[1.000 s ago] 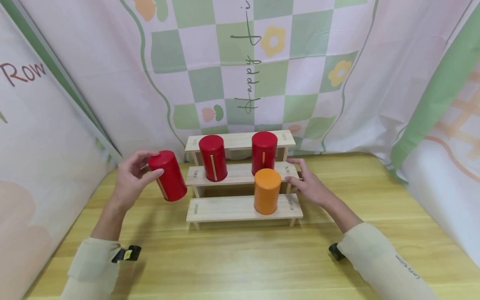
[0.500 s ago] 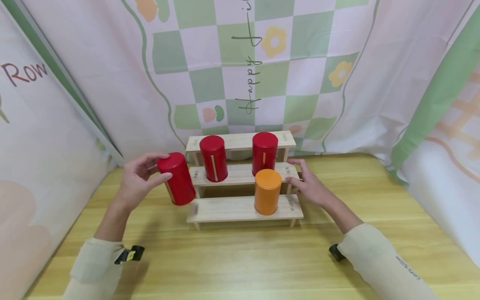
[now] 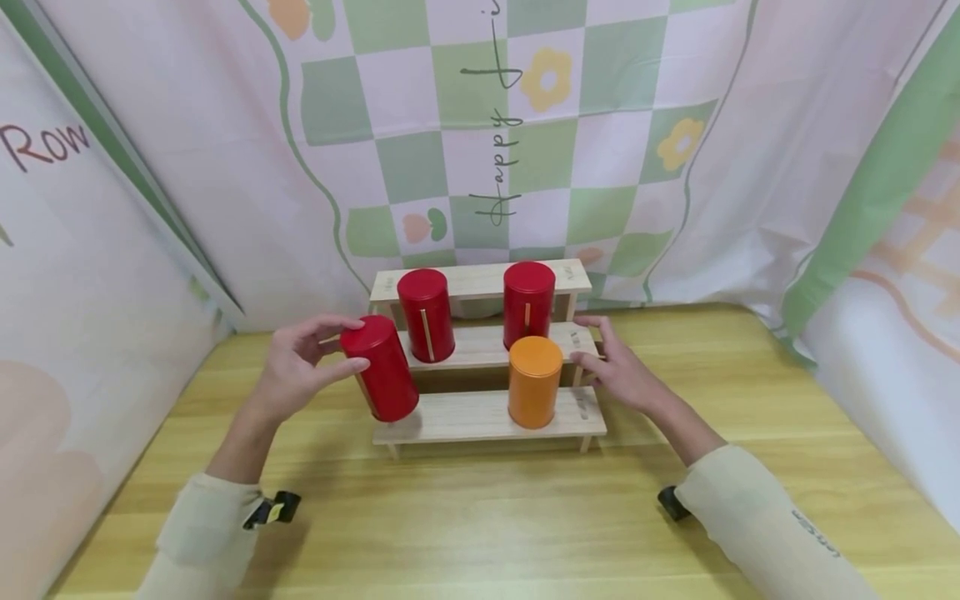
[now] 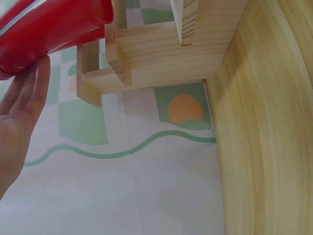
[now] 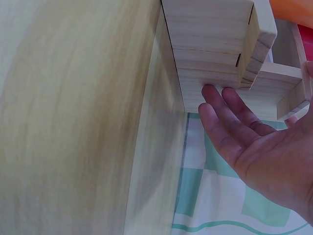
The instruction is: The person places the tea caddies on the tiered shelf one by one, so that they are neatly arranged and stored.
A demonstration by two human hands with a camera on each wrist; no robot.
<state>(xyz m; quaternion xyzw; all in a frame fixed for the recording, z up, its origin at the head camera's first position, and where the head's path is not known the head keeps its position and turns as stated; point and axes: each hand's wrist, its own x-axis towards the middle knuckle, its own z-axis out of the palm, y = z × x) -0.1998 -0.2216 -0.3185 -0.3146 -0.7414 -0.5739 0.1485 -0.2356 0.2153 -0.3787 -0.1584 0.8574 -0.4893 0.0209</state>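
My left hand [image 3: 294, 371] grips a red lidded tin [image 3: 387, 379] near its top, thumb in front and fingers behind. The tin leans, its base overlapping the left end of the bottom step in the head view. A three-step wooden display stand [image 3: 465, 415] carries two more red tins, one left [image 3: 427, 321] and one right [image 3: 528, 304], upright on the middle step. On the bottom step, toward the right, stands an orange tin [image 3: 535, 387]. My right hand [image 3: 622, 367] pinches the right end of the middle step; its other fingers [image 5: 225, 132] extend beside the stand.
The stand rests on a wood-grain table [image 3: 480, 517]. Close behind it hangs a checked, printed curtain [image 3: 510, 167], with further cloth on the left [image 3: 97, 250] and right sides. A black wrist strap [image 3: 272, 510] sits by the left sleeve.
My left hand has carried the red tin rightward and slightly toward the camera, from beside the stand to over the bottom step's left end. The right hand has stayed put.
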